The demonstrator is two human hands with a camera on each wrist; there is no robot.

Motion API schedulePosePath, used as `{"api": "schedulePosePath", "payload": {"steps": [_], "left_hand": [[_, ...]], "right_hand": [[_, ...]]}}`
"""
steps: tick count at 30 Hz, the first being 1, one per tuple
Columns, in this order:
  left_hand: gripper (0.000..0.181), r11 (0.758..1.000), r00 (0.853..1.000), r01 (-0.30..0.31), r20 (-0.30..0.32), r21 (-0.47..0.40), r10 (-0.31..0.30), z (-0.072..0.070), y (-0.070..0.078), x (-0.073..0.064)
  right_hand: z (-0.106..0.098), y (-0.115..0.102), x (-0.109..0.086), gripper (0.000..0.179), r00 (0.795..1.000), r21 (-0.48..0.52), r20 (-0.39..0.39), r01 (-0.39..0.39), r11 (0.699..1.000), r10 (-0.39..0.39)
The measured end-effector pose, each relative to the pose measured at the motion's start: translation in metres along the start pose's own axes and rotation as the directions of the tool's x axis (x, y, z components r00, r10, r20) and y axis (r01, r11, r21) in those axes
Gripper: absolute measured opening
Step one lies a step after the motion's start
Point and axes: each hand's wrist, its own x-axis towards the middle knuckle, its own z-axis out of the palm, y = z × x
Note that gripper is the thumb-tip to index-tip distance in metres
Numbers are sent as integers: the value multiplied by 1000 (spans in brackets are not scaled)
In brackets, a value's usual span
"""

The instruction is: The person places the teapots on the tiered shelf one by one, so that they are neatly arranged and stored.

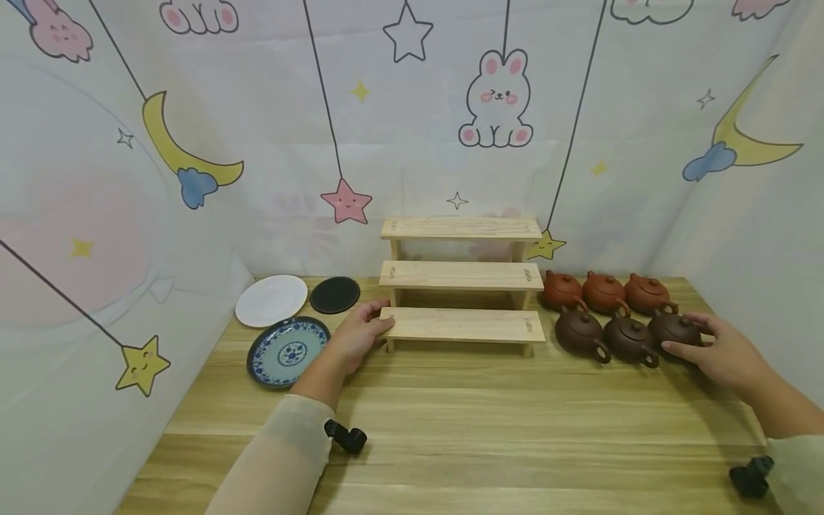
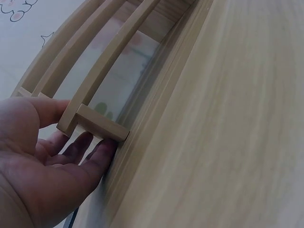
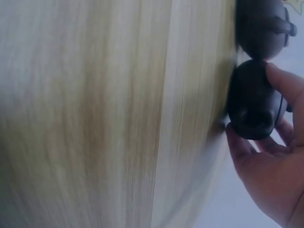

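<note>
Left hand: my left hand (image 1: 356, 336) rests at the left end of the rack (image 1: 460, 282), thumb on top of the lowest step (image 1: 465, 325), fingers (image 2: 97, 154) tucked under and beside its end post. The fingers lie fairly straight and close together; I see them pressing the wood, not wrapped round it.

Right hand: my right hand (image 1: 721, 350) is on the dark pot (image 1: 674, 330) at the right end of the front row. Thumb on the near side, fingers curled over the far side, so the pot sits clamped between them. The wrist view shows the same pot (image 3: 253, 99) cupped between fingertips and thumb.

Pot: on the table (image 1: 463, 422), touching my fingers, last in its row.

Row beside the fingers: two more dark pots (image 1: 605, 336) sit left of the held one, close together.

Row beyond the fingers: three red-brown pots (image 1: 605, 292) stand behind the dark ones.

Rack: three wooden steps rising toward the back, between my two hands.

Left of my left hand: a blue patterned plate (image 1: 287, 351), just beside the wrist; beyond it a white plate (image 1: 271, 300) and a black disc (image 1: 335, 295).

Backdrop: cloth (image 1: 412, 121) printed with rabbits, moons and stars.
</note>
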Motion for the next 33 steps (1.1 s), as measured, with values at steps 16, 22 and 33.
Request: {"api": "schedulePosePath", "payload": {"steps": [16,22,33], "left_hand": [[59,1000,1000,27,13,-13,-26,-1,2,-2],[58,1000,999,18,35,2,-18,-2,3,-2],[58,1000,999,24,45,-2,-24,-3,1,0]], "right_hand": [[-13,-38,-13,99,988,-14,-156,1,1000,-3],[-14,-89,-17,101,990,6,-135,47,999,-46],[23,-207,-17,89,974,115,-31,227,967,-225]]}}
